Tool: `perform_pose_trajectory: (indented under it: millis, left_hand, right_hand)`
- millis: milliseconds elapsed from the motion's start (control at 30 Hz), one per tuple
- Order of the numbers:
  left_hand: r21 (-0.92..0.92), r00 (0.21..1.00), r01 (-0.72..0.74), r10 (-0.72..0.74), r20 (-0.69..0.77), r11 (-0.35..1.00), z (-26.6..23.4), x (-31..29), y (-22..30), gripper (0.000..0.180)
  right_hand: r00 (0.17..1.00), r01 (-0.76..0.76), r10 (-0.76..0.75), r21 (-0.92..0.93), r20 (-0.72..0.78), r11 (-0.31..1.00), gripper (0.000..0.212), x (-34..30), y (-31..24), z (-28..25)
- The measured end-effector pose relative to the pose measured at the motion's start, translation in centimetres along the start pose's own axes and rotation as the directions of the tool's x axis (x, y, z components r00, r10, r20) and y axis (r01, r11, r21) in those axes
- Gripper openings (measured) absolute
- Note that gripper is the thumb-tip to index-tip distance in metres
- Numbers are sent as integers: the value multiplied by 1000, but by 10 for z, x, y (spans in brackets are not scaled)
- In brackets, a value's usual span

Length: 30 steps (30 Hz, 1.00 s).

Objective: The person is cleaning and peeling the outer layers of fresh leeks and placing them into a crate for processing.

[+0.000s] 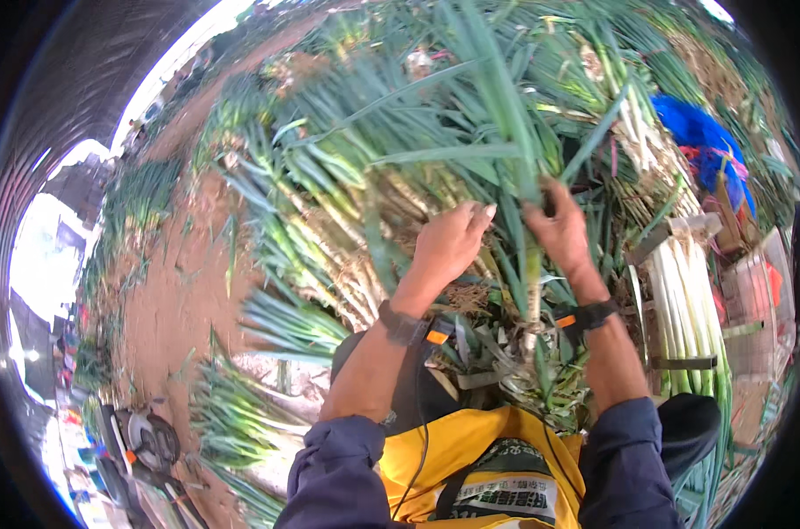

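My right hand (560,227) is closed round the upper stem of a long leek (531,275). The leek stands nearly upright in front of me, its green leaves fanning away and its pale root end pointing toward my lap. Beside it on the left is my left hand (453,240), thumb and fingers pressed together. Whatever it may pinch is too hidden to name. Peeled leaf scraps (554,388) lie below the root end, between my legs.
Unpeeled leeks (329,256) pile up ahead and to the left. On the right, cleaned white leeks (682,300) rest in a metal holder. Behind it are a blue net bag (704,141) and a plastic crate (757,309). A scooter (144,441) stands at lower left on bare ground.
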<state>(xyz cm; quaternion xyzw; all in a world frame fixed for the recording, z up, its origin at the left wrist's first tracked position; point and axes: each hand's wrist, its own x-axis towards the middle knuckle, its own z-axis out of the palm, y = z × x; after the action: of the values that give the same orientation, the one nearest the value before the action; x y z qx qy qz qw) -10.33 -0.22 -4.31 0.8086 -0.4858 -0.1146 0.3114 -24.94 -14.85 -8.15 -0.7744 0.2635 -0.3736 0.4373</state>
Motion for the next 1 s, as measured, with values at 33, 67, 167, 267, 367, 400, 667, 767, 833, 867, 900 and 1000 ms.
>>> perform_pose_trajectory:
  millis: [33, 67, 167, 267, 367, 400, 667, 767, 833, 867, 900, 1000]
  left_hand:
    - [0, 1000, 16, -16, -9, 1000, -5, 1, 2, 47]
    - [111, 999, 26, -29, 26, 994, -8, 3, -1, 52]
    - [-28, 997, 18, -20, -76, 999, 0, 18, -5, 63]
    - [-768, 991, 129, -65, 113, 627, 24, 30, 3, 52]
    - [-980, 985, 160, -42, 165, -118, 39, 24, 10, 43]
    - [-966, 996, 72, -42, 85, -247, 40, 23, 15, 38]
    - [-980, 989, 6, -142, 35, -200, 51, 34, 7, 27]
    - [-993, 985, -20, -171, -1, -112, 46, 33, -11, 21]
    - [-995, 981, -15, -195, 6, -103, 46, 35, -5, 16]
    - [-992, 980, -25, -198, -1, -121, 47, 36, -7, 14]
    - [-989, 981, -35, -195, -7, -141, 49, 40, -9, 13]
    - [-989, 993, 12, -115, 29, -150, 42, 43, -8, 21]
  right_hand:
    - [1000, -21, 23, 158, -7, 987, 49, 6, 7, -11]
    - [999, -42, 40, 173, 18, 984, 48, 9, 5, -19]
    - [991, -111, 80, 321, 108, 941, 42, 5, -16, -23]
    - [964, -173, 84, 353, 254, 920, 37, -7, -34, -14]
    - [956, -200, 91, 397, 277, 896, 35, -15, -45, -3]
    - [956, -171, 69, 348, 286, 922, 36, -15, -44, -2]
    - [959, -102, 32, 236, 282, 966, 32, 6, -33, 6]
    - [939, -123, 35, 236, 343, 964, 35, 7, -44, 13]
    - [944, -108, 13, 270, 331, 957, 34, 1, -42, 15]
    - [944, -121, 26, 270, 329, 955, 34, 0, -43, 17]
    - [955, -132, 68, 207, 290, 969, 33, 1, -44, 15]
    - [965, -141, 106, 130, 240, 981, 31, 9, -34, 9]
